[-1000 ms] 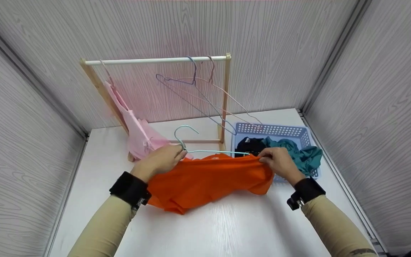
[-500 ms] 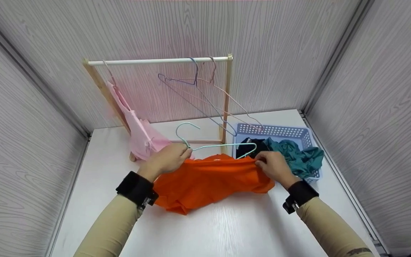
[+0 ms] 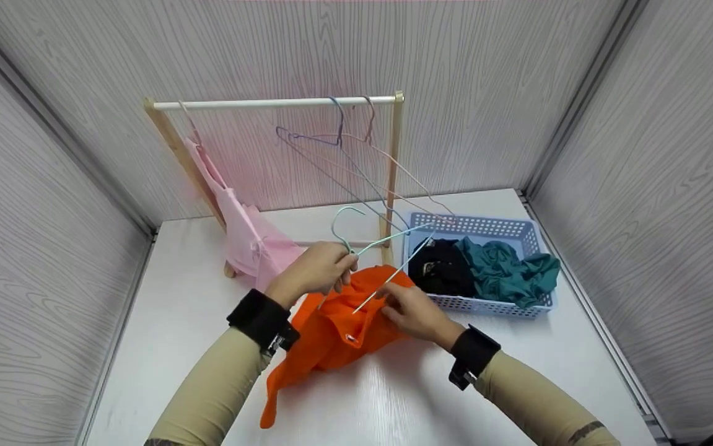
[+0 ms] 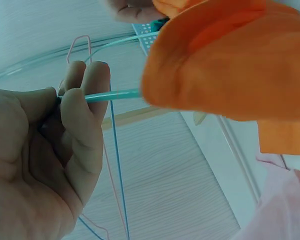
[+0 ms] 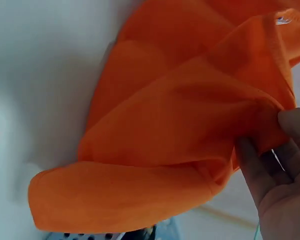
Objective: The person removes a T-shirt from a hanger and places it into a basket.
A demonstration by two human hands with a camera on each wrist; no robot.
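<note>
My left hand (image 3: 322, 269) grips a mint-green wire hanger (image 3: 333, 228) just below its hook. In the left wrist view, thumb and fingers close on the hanger's wire (image 4: 120, 94). One corner of the hanger points up to the right, outside the fabric, and its lower bar slants down toward the neckline of an orange shirt (image 3: 331, 341). The hanger's other end is hidden by the shirt and my hand. My right hand (image 3: 415, 313) pinches the shirt near the neckline; the right wrist view shows thumb and fingers on the bunched orange cloth (image 5: 150, 115).
Behind stands a wooden rack with a white rod (image 3: 251, 104). A pink garment (image 3: 244, 229) hangs at its left, a blue hanger (image 3: 340, 124) and a pink hanger (image 3: 415, 179) at its right. A blue basket (image 3: 477, 223) holds black clothing (image 3: 443, 266) and teal clothing (image 3: 508, 272).
The hanger's right corner has come out of the shirt and swung up. My right hand has moved left and down with the cloth; the shirt has bunched, one end drooping lower left.
</note>
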